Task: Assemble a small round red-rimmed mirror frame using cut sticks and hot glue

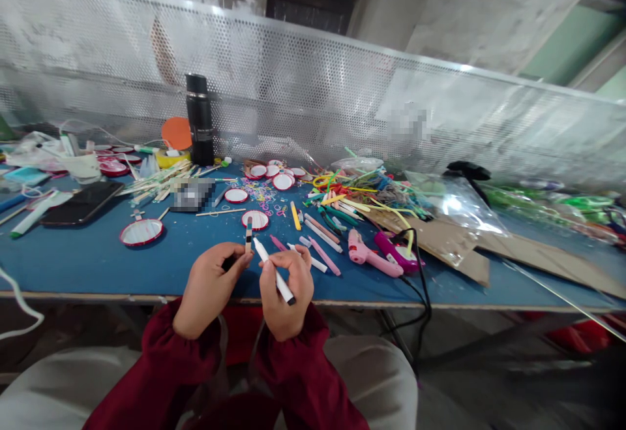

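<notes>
At table edge [352, 303], right hand's [297, 286] marker [282, 284]

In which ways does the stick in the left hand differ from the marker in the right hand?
The stick has dark and light bands; the marker is white with a black end. The stick stands nearly upright; the marker slants. Both are narrow and held, one in the left hand, one in the right hand.

Past my blue tabletop [98, 267], a perforated screen [313, 97] spans ten to two o'clock; I see grey wall [489, 12] behind, a dark opening [310, 0] at twelve.
</notes>
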Available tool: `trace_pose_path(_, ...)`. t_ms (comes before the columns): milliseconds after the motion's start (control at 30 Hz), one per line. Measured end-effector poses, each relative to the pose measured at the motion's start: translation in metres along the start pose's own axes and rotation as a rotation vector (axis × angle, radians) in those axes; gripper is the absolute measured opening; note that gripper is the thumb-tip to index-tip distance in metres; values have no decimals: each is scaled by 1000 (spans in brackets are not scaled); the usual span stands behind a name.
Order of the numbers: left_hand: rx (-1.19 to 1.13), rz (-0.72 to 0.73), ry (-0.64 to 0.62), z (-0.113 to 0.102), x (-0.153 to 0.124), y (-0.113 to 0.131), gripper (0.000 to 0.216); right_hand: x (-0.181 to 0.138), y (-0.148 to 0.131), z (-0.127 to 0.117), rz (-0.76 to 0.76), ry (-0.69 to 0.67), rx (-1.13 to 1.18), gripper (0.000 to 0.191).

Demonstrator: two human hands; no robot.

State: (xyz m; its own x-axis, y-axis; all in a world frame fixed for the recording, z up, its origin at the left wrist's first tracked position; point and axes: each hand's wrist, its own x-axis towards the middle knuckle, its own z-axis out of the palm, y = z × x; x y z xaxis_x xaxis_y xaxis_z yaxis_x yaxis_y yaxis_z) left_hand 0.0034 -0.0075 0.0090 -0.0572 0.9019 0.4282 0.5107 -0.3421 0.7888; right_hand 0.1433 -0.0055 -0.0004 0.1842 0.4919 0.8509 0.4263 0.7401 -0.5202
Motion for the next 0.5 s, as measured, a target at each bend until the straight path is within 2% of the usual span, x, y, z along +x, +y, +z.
trace_pose_path(133,1,0,2,-1,0,2,24,-1,1,0,6,27,6,8)
trace_pose_path(500,-31,9,6,1,0,0,21,1,-2,0,-14,-15,27,8)
